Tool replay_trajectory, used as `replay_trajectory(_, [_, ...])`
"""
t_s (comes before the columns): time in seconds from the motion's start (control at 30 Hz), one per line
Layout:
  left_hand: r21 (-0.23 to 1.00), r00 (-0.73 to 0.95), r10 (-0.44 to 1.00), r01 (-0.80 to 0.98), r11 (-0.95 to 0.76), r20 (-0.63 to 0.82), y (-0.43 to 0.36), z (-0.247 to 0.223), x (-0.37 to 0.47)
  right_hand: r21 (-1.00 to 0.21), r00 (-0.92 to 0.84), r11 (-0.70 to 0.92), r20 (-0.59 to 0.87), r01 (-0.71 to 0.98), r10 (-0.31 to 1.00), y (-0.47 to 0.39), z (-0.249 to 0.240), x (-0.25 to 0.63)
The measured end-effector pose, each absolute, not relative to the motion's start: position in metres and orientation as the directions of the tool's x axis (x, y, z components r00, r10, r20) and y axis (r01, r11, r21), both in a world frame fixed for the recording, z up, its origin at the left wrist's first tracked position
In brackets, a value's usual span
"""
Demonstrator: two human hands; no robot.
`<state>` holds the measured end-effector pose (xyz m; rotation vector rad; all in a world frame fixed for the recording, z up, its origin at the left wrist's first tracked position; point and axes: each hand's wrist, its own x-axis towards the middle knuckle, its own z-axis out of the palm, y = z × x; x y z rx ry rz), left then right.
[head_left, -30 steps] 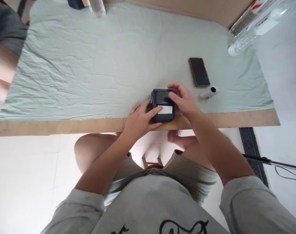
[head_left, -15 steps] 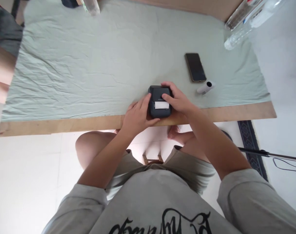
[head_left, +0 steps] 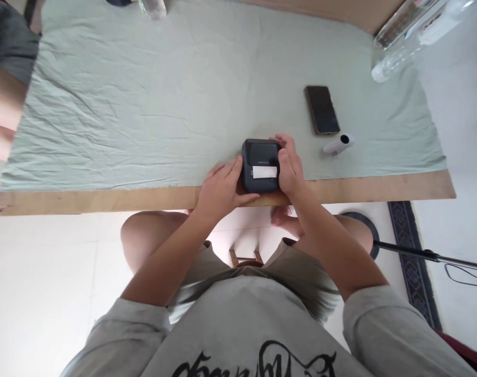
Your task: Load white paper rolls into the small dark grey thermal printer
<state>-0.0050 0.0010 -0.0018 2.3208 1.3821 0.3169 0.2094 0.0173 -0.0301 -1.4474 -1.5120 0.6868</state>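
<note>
A small dark box-like device (head_left: pixel 263 153) rests at the table's front edge, with a white paper strip (head_left: pixel 265 172) across its top face. Along the device's left side and front corner lies my left hand (head_left: pixel 221 191), thumb stretched along the near side and fingers against the left side. My right hand (head_left: pixel 291 166) wraps the right side, its thumb bent near the top right edge and its other fingers round the far right corner. Both hands grip the device between them.
A phone (head_left: pixel 322 110) and a white cylindrical object (head_left: pixel 339 145) lie right of the device on the green cloth (head_left: pixel 175 104). Clear bottles (head_left: pixel 399 57) are at the back right, a glass (head_left: pixel 153 8) at the back left. Another person's leg (head_left: pixel 2 104) shows at far left.
My right thumb has moved off the device's top to its right edge, and the right hand now sits closer along that side. The view has shifted slightly.
</note>
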Motion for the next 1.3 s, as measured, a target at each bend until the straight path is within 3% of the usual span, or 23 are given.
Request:
replay_trajectory(0.2, [0.539, 0.487, 0.874, 0.735, -0.41, 0.001, 0.007, -0.003, -0.007, -0.823, 0.063, 0.152, 0.221, 0.547, 0.973, 0.019, -0.03, 0.212])
replay_trajectory(0.37, [0.535, 0.474, 0.88, 0.741, -0.406, 0.01, 0.009, -0.003, -0.01, -0.797, 0.052, 0.116, 0.182, 0.592, 0.982, 0.018, -0.025, 0.209])
replay_trajectory(0.5, [0.521, 0.471, 0.882, 0.747, -0.412, 0.022, 0.004, -0.001, -0.007, -0.836, 0.023, 0.125, 0.162, 0.535, 0.987, 0.019, -0.022, 0.213])
replay_trajectory(0.63, [0.495, 0.457, 0.89, 0.773, -0.396, -0.002, -0.001, 0.003, -0.004, -0.87, -0.138, 0.157, 0.103, 0.468, 0.985, 0.021, -0.013, 0.228])
replay_trajectory(0.8, [0.486, 0.486, 0.874, 0.768, -0.417, -0.016, 0.0, 0.004, -0.004, -0.747, -0.168, 0.102, -0.014, 0.657, 0.986, 0.025, 0.016, 0.242])
replay_trajectory(0.97, [0.481, 0.484, 0.875, 0.767, -0.425, 0.003, 0.004, -0.001, -0.007, -0.581, -0.199, 0.155, -0.013, 0.799, 0.98, 0.03, 0.044, 0.239])
replay_trajectory(1.1, [0.48, 0.492, 0.87, 0.759, -0.44, 0.02, 0.005, -0.003, -0.007, -0.598, -0.172, 0.135, -0.005, 0.79, 0.985, 0.032, 0.061, 0.229])
replay_trajectory(1.3, [0.442, 0.477, 0.879, 0.791, -0.424, -0.01, 0.001, -0.001, -0.005, -0.611, -0.013, 0.099, 0.144, 0.786, 0.99, 0.028, 0.061, 0.22])
